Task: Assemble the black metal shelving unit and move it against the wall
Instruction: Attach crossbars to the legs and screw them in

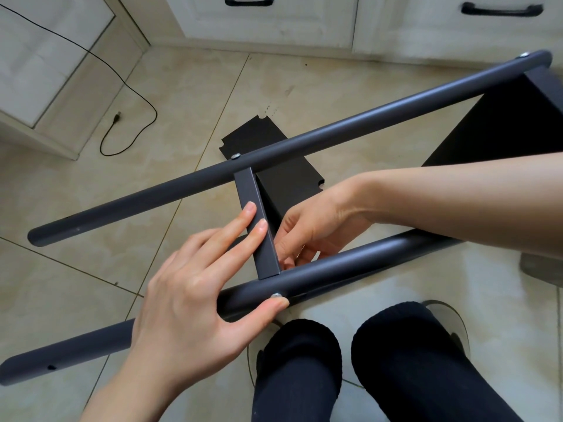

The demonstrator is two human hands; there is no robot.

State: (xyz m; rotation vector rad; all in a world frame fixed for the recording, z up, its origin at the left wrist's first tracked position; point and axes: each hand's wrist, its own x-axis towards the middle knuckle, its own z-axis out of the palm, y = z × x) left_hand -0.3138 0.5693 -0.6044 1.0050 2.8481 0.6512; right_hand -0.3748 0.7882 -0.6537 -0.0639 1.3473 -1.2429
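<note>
Nearest, two knees (pixel 350 360) in black trousers sit at the bottom edge. Just beyond them lies the near round pole (pixel 350 266) of the black metal shelf frame, one of two poles, angled across the tiled floor (pixel 76 284). The left hand (pixel 195 296) is spread over it: thumb tip pressed beside a silver bolt head (pixel 276 295), two straight fingers lying along the single flat crossbar (pixel 257 226) that joins the poles. The right hand (pixel 307 229) reaches under the crossbar, fingers curled at its lower end; whether they pinch anything I cannot tell. Farther off runs the second pole (pixel 304 138), carrying two more bolt heads, three visible in all. One black shelf panel (pixel 274 159) lies flat beneath, another (pixel 502 123) stands at the right. A black cable (pixel 134 95) trails past white cabinets with two dark handles (pixel 249 0). No writing is legible.
</note>
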